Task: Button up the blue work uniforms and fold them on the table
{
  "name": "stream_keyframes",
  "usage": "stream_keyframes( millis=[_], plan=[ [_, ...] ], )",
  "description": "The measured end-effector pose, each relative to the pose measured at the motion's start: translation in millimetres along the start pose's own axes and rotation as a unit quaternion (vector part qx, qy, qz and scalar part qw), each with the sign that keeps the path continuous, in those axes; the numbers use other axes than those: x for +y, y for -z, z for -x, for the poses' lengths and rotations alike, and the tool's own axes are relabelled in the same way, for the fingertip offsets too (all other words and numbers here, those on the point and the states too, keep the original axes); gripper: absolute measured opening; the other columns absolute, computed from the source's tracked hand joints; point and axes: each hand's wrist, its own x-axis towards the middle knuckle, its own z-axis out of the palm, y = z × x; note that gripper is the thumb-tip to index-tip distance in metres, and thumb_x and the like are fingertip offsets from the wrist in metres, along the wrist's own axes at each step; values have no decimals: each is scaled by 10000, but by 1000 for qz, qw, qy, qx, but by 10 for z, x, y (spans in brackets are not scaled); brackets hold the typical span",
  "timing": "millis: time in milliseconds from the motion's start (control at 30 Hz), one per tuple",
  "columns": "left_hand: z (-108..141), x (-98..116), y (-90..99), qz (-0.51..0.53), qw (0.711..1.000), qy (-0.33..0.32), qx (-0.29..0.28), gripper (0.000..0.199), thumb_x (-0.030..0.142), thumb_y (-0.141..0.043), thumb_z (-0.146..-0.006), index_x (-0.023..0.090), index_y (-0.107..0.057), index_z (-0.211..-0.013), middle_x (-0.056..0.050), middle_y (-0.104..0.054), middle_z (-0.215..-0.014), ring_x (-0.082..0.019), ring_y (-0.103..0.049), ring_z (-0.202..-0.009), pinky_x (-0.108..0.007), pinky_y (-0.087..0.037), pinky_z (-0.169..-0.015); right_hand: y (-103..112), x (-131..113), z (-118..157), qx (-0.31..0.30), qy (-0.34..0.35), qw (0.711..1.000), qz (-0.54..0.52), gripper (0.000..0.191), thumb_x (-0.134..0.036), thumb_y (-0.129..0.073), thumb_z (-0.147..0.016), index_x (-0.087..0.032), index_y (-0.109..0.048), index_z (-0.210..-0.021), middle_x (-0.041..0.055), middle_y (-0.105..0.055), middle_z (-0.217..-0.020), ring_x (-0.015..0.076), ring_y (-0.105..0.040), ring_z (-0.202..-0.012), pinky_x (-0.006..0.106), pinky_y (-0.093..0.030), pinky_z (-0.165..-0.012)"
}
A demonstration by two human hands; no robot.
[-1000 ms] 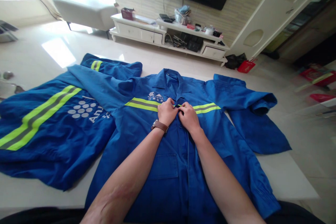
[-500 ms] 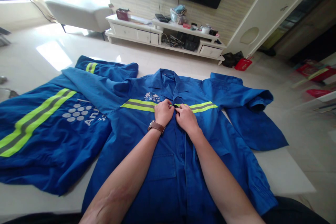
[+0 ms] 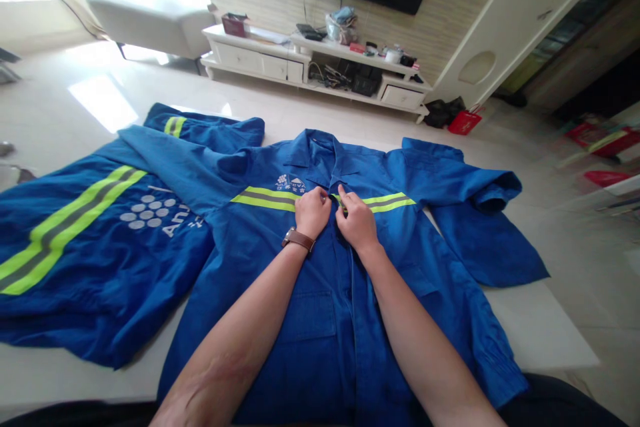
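Observation:
A blue work jacket [image 3: 305,253] with yellow-and-grey reflective bands lies front up, its collar away from me. My left hand [image 3: 311,212], with a brown-strapped watch [image 3: 299,240] at the wrist, is closed on the jacket's front opening at chest height. Just right of it, my right hand [image 3: 357,220] has its index finger raised and its other fingers curled at the same front edge. The fingers hide the exact spot they pinch. Lower down, the two front edges run side by side between my forearms.
Another blue garment [image 3: 100,280] with a reflective band and white print lies at left, partly under the jacket's sleeve. The white table [image 3: 545,327] shows around the clothes. Beyond stand a low white TV cabinet [image 3: 240,57], a grey bench [image 3: 150,23] and a red bag [image 3: 464,121].
My right index finger has lifted and straightened away from the front edge. My left hand stays nearly in place, and the jacket lies as before.

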Motion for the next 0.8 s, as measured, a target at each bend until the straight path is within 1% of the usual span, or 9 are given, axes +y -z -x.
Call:
stream_keyframes(
  millis=[100,300,367,433,533,600,700,767,800],
  plan=[
    [-10,-18,-16,-7,1000,-2,5,203,201,-501,-910,220,-689,-984,-57,-764,-951,-219,-689,-939,-312,-427,-811,-8,26,-1,-12,-7,1000,-22,491,-177,-464,-935,-176,-588,-1410,105,-721,-1075,240,-648,-987,346,-519,-933],
    [-50,-81,-79,11,999,12,37,256,159,-427,-921,222,-655,-1018,-72,-749,-900,-235,-691,-900,-319,-423,-789,-16,-17,10,-100,71,992,-44,268,-196,-489,-960,-178,-733,-1068,102,-745,-1034,229,-659,-998,329,-505,-937],
    [-54,-88,-54,33,998,15,44,260,149,-431,-905,219,-644,-1037,-66,-739,-892,-226,-683,-886,-307,-424,-772,58,-80,13,-122,56,990,-42,267,-162,-513,-937,-179,-715,-1112,99,-748,-1074,226,-669,-1012,327,-506,-939],
    [-33,-77,24,57,998,8,27,254,139,-456,-878,208,-637,-1042,-57,-726,-891,-209,-669,-876,-287,-430,-757,259,-133,24,-166,52,983,-56,330,-127,-536,-911,-190,-685,-1198,88,-742,-1167,214,-678,-1052,320,-509,-961],
    [128,-4,234,69,998,-5,-12,212,144,-492,-853,171,-650,-993,-50,-702,-837,-192,-643,-815,-272,-442,-728,891,-140,137,-259,87,960,-56,370,-104,-579,-872,-198,-690,-1212,76,-725,-1251,215,-671,-1132,333,-500,-1019],
    [384,87,400,63,997,-28,-40,183,173,-519,-853,158,-671,-954,-46,-688,-791,-190,-628,-761,-278,-450,-709,1509,-68,346,-246,89,965,-15,304,-148,-605,-869,-182,-722,-1147,96,-732,-1230,252,-668,-1147,383,-494,-1042],
    [997,238,601,38,977,-175,-119,293,266,-567,-876,184,-682,-1133,-66,-725,-957,-208,-655,-869,-313,-484,-805,2519,209,941,-106,50,993,18,263,-241,-576,-912,-208,-725,-1125,78,-746,-1170,244,-687,-1079,392,-520,-994],
    [1466,280,674,-8,928,-309,-210,432,384,-573,-916,267,-615,-1330,-86,-674,-1287,-256,-614,-1167,-388,-457,-991,3093,513,1533,26,-38,998,47,245,-320,-545,-941,-229,-731,-1072,75,-752,-1109,233,-697,-995,375,-537,-930],
    [1683,266,691,-42,899,-350,-259,476,455,-564,-931,315,-581,-1386,-76,-583,-1447,-290,-526,-1321,-447,-411,-1071,3320,690,1883,80,-97,989,77,254,-341,-534,-941,-235,-730,-1063,86,-745,-1109,234,-694,-961,369,-539,-904]
  ],
)
